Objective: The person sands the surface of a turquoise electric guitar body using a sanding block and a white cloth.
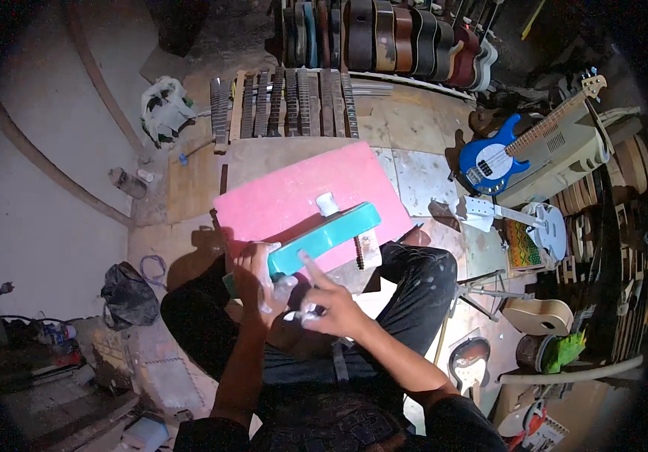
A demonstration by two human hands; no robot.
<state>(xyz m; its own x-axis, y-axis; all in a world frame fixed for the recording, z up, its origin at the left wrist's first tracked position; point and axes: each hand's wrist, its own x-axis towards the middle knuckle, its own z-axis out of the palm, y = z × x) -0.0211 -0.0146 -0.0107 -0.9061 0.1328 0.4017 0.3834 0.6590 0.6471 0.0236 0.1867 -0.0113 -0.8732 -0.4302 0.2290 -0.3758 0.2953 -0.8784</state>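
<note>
Slanting rightward from the gripping left hand [254, 277], the teal block [333, 233] meets the half-curled right hand [336, 307], its grasp unclear.

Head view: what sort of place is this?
Probably a guitar workshop: guitar bodies stand in a row at the back, loose fretted necks lie side by side, and a blue bass is at right.
</note>
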